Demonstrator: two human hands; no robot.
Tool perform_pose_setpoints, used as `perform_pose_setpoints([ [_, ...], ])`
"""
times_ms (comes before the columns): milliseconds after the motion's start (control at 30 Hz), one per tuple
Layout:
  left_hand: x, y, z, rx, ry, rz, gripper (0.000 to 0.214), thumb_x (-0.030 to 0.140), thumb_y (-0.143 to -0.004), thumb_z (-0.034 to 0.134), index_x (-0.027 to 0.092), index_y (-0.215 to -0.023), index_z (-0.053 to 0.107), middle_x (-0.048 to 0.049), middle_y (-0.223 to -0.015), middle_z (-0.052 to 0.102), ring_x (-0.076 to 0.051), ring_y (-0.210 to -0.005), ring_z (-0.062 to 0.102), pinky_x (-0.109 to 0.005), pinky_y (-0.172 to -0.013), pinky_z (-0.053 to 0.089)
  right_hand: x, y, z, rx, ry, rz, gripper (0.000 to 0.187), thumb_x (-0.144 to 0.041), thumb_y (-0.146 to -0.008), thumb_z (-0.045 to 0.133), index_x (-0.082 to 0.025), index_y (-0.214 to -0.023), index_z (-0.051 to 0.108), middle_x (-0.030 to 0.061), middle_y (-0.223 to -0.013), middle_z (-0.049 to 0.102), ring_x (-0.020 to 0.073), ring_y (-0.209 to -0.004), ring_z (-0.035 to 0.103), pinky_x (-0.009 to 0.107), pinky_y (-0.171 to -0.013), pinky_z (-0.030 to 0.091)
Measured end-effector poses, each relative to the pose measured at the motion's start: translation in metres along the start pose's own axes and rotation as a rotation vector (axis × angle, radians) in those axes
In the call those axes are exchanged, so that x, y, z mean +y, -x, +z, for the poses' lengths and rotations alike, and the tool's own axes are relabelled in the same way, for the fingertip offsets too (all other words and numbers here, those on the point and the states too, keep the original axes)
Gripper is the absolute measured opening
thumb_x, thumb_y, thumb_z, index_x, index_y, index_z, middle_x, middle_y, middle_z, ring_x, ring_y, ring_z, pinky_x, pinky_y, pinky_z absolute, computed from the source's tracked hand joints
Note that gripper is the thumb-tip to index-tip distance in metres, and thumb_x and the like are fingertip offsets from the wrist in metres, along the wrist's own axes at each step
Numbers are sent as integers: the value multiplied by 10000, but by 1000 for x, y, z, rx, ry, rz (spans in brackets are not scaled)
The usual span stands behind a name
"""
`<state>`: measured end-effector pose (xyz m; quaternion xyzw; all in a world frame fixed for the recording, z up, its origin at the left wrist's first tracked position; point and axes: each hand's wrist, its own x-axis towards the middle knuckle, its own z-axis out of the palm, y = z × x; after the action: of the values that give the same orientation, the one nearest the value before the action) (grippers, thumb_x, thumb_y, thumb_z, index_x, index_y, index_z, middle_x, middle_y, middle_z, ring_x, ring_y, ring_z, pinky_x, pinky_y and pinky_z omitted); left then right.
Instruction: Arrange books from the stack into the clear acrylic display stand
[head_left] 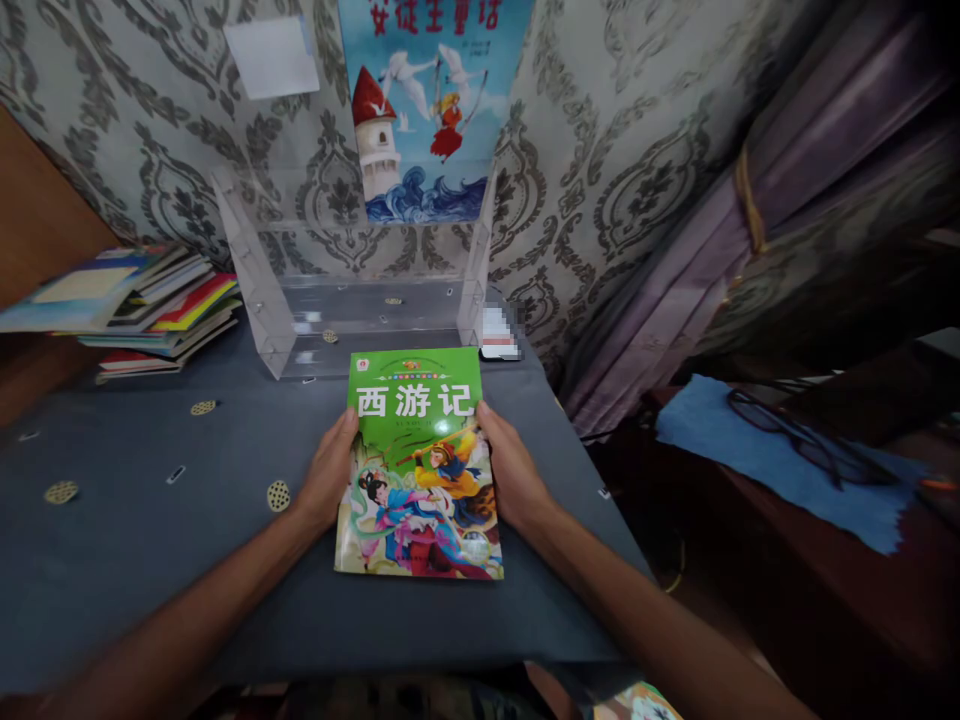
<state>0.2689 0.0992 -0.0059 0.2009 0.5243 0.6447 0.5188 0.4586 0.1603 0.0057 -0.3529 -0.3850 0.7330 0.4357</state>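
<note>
So a green picture book (420, 465) is being held by both hands here, kinda steering-wheel style: its left edge is gripped by the left hand (330, 465), its right edge by the right hand (512, 465), with the thumbs laid along the sides of the cover. It's held over the near part of a table covered in grey-blue cloth (150, 560), cover up and title readable; whether it's lifted or resting on the cloth can't really be told. Just beyond its top edge a clear acrylic rack (259, 330) is placed, and above that a blue cover with swans and a tower (439, 115) is seen against the patterned wallpaper (615, 100). A pretty messy stack of books (165, 310) is piled to the left of the rack, and by the rack's right side a small pixelated item (499, 335) can be spotted. A white slip (271, 57) is seen on the wall, upper left. Off to the right, a purple curtain (720, 220) is tied back, and glasses (795, 430) are laid on a blue cloth (697, 420) over a dark red surface (787, 570).
</note>
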Motion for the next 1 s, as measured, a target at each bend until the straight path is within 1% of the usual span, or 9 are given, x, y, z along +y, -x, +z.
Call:
perform_pose_setpoints([
  [167, 6, -7, -5, 19, -186, -40, 368, 518, -797, 749, 204, -991, 760, -83, -919, 786, -301, -1010, 722, -343, -835, 577, -3, -7, -5, 15, -29, -28, 487, -650, -718, 728, -230, -960, 674, 52, -908, 768, 286, -935, 714, 396, -782, 574],
  [300, 22, -20, -8, -187, -229, -170, 400, 478, -743, 801, 163, -985, 754, -94, -878, 778, -283, -806, 738, -335, -715, 578, 3, -17, -18, 133, 48, -112, 415, -592, -712, 735, -233, -901, 649, 16, -818, 715, 227, -786, 672, 338, -692, 537],
  [433, 42, -47, -14, -308, -379, -118, 245, 296, -717, 832, 186, -919, 748, -38, -796, 746, -201, -664, 671, -231, -587, 503, 9, -23, -30, 149, 382, -248, 312, -493, -731, 704, -238, -906, 662, -13, -726, 646, 178, -671, 580, 284, -617, 449],
  [533, 51, -63, -17, -281, -559, 40, 105, 172, -710, 809, 210, -773, 734, 6, -624, 643, -200, -698, 622, -204, -611, 446, 9, -22, -32, 8, 652, -294, 215, -444, -771, 649, -230, -797, 644, -14, -656, 623, 165, -609, 535, 279, -595, 395],
  [600, 53, -63, -16, -239, -821, 249, 55, 201, -750, 777, 217, -748, 725, -4, -632, 607, -226, -782, 612, -239, -723, 456, 7, -19, -32, -43, 834, -311, 171, -395, -806, 606, -230, -773, 631, -23, -613, 602, 152, -566, 503, 278, -586, 362],
  [700, 46, -46, -10, -194, -1310, 589, 141, 304, -878, 639, 209, -937, 724, -67, -920, 662, -276, -975, 600, -368, -923, 447, 4, -17, -32, -49, 1074, -366, 151, -333, -841, 552, -231, -780, 645, -15, -638, 615, 150, -579, 507, 281, -600, 349],
  [767, 36, -27, -2, -228, -1545, 739, 256, 322, -933, 547, 194, -1112, 679, -120, -1153, 639, -305, -1094, 570, -455, -996, 417, 2, -17, -33, -36, 1179, -427, 152, -301, -838, 547, -232, -781, 670, 12, -703, 645, 169, -660, 542, 286, -627, 365],
  [867, 15, 2, 11, -379, -1671, 864, 353, 404, -978, 491, 176, -1215, 621, -164, -1270, 612, -332, -1194, 536, -513, -1052, 380, -4, -18, -36, -15, 1222, -491, 170, -284, -829, 549, -225, -793, 704, 43, -782, 670, 189, -739, 568, 296, -667, 389],
  [1000, -7, 26, 24, -487, -1674, 860, 567, 567, -924, 554, 164, -1322, 552, -202, -1406, 546, -398, -1358, 429, -560, -1122, 312, -13, -18, -40, -3, 1104, -476, 220, -325, -856, 524, -216, -819, 712, 36, -780, 694, 186, -707, 588, 301, -664, 407],
])
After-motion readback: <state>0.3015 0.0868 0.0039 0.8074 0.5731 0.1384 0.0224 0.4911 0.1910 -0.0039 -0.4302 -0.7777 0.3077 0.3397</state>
